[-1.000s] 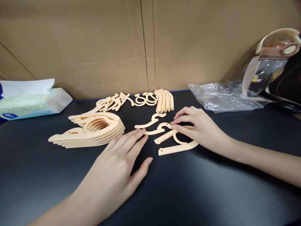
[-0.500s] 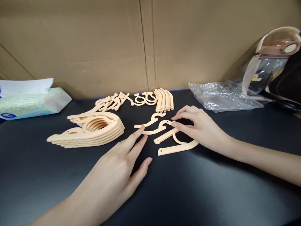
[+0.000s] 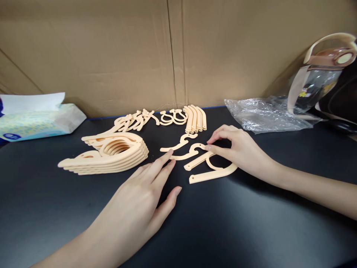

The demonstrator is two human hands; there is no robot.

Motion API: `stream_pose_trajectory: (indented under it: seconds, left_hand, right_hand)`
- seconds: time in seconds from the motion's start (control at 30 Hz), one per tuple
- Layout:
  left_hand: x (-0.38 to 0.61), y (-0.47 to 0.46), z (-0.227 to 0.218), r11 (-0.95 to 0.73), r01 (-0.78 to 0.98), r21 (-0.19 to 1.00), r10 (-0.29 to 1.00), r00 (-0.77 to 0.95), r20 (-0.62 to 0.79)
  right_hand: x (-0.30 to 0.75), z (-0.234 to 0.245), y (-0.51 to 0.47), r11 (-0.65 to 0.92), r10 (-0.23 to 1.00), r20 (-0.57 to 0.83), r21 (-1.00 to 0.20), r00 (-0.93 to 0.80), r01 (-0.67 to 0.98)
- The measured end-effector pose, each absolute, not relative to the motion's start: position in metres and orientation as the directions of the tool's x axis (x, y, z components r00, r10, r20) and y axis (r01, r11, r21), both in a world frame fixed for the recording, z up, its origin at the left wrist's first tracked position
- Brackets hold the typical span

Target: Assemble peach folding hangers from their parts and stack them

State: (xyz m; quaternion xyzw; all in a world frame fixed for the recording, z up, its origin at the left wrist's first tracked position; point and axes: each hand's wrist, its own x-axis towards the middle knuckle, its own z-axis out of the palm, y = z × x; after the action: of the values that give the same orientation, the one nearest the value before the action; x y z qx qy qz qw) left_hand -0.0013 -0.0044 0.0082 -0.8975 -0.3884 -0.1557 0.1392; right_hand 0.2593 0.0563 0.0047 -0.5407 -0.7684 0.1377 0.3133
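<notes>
Peach-coloured plastic parts, like those of folding clothes hangers, lie on the black table. My left hand (image 3: 142, 197) reaches in with fingers stretched out, its fingertips resting at the left end of a curved hook piece (image 3: 182, 157). The thumb and forefinger of my right hand (image 3: 237, 147) close on that piece's other end. A similar hook piece (image 3: 181, 144) lies just behind it. Partly under my right hand are an arm piece with a holed end (image 3: 208, 177), a shorter straight piece (image 3: 197, 162) and a thin curved loop (image 3: 213, 166).
To the left is a stack of hanger frames (image 3: 122, 160). Behind stand several loose hooks (image 3: 134, 121), ring-shaped pieces (image 3: 174, 117) and a row of curved arms (image 3: 195, 119). A tissue pack (image 3: 36, 119), crumpled clear plastic (image 3: 264, 113) and a bottle (image 3: 320, 80) edge the table by the cardboard wall (image 3: 111, 56).
My right thumb and forefinger have shifted slightly at the hook piece's end, and the hand has lifted a little from the parts below. My left hand stays nearly still.
</notes>
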Motion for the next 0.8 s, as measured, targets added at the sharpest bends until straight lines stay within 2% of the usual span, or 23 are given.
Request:
stream_pose_trajectory:
  seconds: [0.3,0.47,0.63,0.8]
  left_hand:
    - [-0.0041,-0.0048,0.0092,-0.662,0.748,-0.049,0.691,0.634,0.347]
    - [-0.0033,-0.0044,0.0075,-0.663,0.746,-0.06,0.684,0.637,0.355]
    - [-0.0017,-0.0054,0.0076,-0.662,0.747,-0.063,0.688,0.639,0.345]
    - [-0.0022,-0.0043,0.0091,-0.661,0.745,-0.085,0.681,0.644,0.349]
  right_hand:
    - [0.2595,0.0072,0.0539,0.376,0.926,0.281,-0.647,-0.252,0.663]
    - [0.2618,0.005,0.0583,0.347,0.935,0.291,-0.636,-0.202,0.69]
    - [0.2633,0.0051,0.0602,0.367,0.93,0.274,-0.694,-0.243,0.619]
    - [0.2635,0.0051,0.0605,0.356,0.934,0.285,-0.714,-0.214,0.603]
